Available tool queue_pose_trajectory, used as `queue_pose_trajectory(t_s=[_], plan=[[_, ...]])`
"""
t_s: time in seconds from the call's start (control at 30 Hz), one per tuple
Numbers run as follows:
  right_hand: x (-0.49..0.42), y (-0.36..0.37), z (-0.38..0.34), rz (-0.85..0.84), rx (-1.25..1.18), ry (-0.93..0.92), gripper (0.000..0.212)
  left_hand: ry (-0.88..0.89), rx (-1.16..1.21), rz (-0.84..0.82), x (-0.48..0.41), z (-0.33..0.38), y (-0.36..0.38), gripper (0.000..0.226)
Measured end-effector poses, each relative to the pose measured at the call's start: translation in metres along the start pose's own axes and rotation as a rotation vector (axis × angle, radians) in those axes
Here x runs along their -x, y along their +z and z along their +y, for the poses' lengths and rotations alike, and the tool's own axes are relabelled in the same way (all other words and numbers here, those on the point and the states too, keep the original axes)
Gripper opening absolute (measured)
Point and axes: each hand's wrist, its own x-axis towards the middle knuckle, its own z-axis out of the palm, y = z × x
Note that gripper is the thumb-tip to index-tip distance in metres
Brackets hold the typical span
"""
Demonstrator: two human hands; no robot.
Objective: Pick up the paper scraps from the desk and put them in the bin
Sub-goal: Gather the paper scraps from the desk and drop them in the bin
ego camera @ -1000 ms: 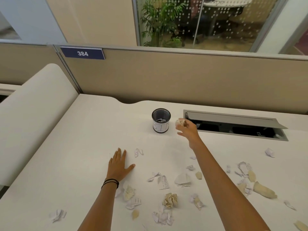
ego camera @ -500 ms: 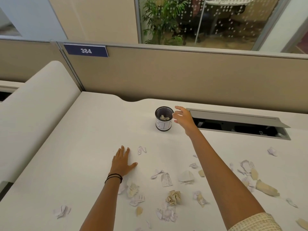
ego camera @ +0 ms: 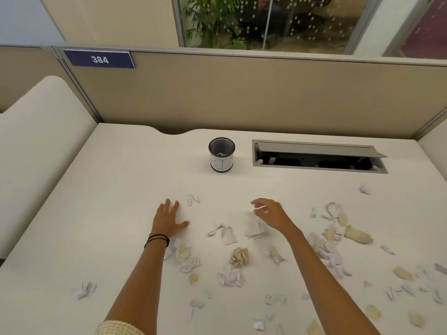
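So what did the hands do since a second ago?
The right hand carried a crumpled scrap to the bin, let it go there, then pulled back toward the person. It now hovers, apparently empty, above a white paper scrap. The left hand stayed flat on the desk, and the bin and the other scraps did not move.
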Motion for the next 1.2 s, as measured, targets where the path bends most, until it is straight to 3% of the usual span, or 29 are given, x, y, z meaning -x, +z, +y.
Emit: queue_pose_trajectory(t_s=[0.2, 0.43, 0.63, 0.8, 1.0, 1.13, 1.2], plan=[[0.042, 0.035, 0.006, -0.165, 0.128, -0.141, 0.024, 0.006, 0.002, 0.027, 0.006, -0.001, 0.002, 0.085], [0.070, 0.056, -0.008, -0.400, 0.431, -0.131, 0.034, 0.016, -0.028, 0.013, 0.008, -0.002, 0.004, 0.086], [0.068, 0.069, -0.002, -0.430, 0.518, -0.136, 0.032, 0.017, -0.062, 0.009, 0.008, 0.001, 0.007, 0.086], [0.040, 0.055, -0.018, -0.352, 0.244, -0.054, 0.021, 0.013, -0.027, 0.022, 0.009, -0.001, 0.010, 0.086], [-0.013, 0.022, -0.068, -0.074, -0.416, 0.111, 0.014, 0.014, -0.059, 0.063, 0.008, 0.000, 0.012, 0.085], [-0.053, 0.005, -0.098, 0.040, -0.636, 0.193, 0.003, 0.006, -0.071, 0.066, 0.006, 0.000, 0.013, 0.086], [-0.072, 0.000, -0.110, 0.077, -0.713, 0.228, 0.012, 0.007, -0.069, 0.066, 0.004, 0.001, 0.014, 0.087]])
